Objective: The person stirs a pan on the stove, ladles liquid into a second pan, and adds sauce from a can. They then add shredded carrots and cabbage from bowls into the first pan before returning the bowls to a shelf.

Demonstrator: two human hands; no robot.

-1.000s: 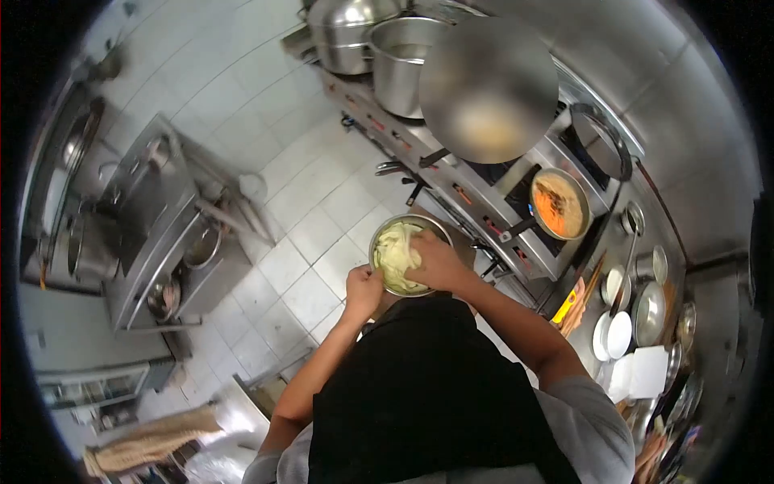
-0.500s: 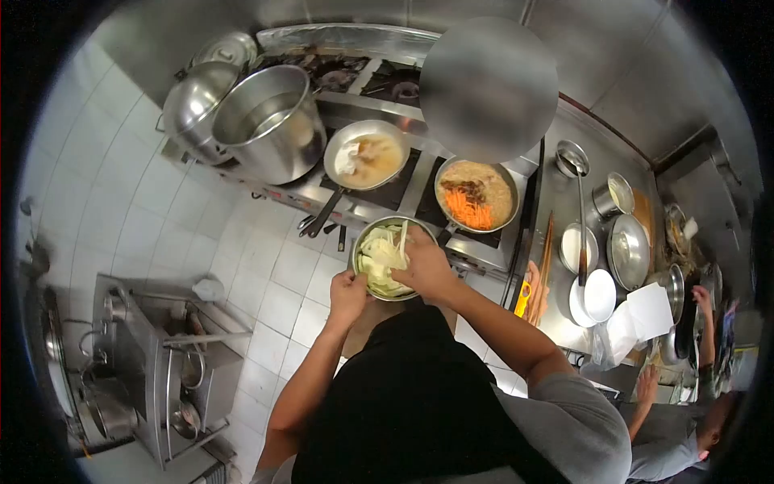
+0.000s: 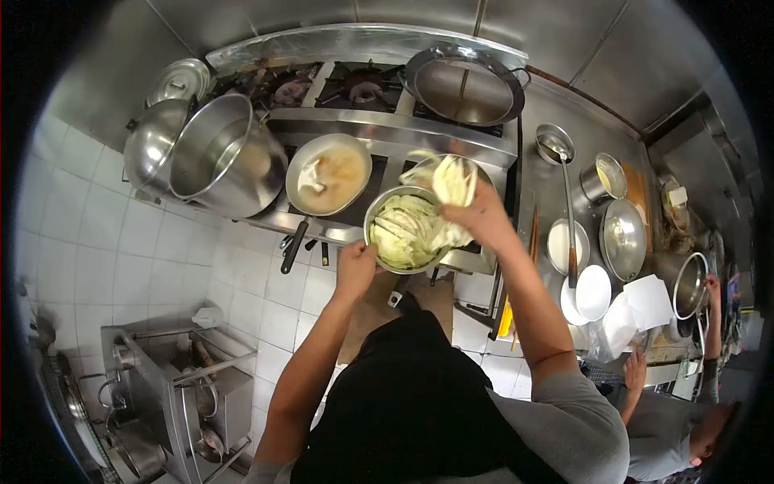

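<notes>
My left hand (image 3: 355,272) grips the near left rim of a round metal bowl (image 3: 402,269) of sliced cabbage (image 3: 403,230). A bunch of cabbage strips (image 3: 454,179) is in my right hand (image 3: 481,216), held up over the bowl's right side and in front of a frying pan (image 3: 484,171). Cabbage, hand and bowl hide most of that pan. To its left, a second frying pan (image 3: 339,173) holds cloudy broth with a white patch, its black handle pointing towards me.
A large stockpot (image 3: 266,181) stands at the stove's left, and a wide wok (image 3: 463,89) on the back burner. The right counter carries a ladle (image 3: 571,218), white bowls (image 3: 593,293) and metal pans (image 3: 623,240). Another person's hand (image 3: 635,369) is at lower right.
My right hand has lifted cabbage out of the bowl, up and to the right. The bowl and my left hand have moved nearer the stove. The right pan's carrots and noodle-like food are now covered.
</notes>
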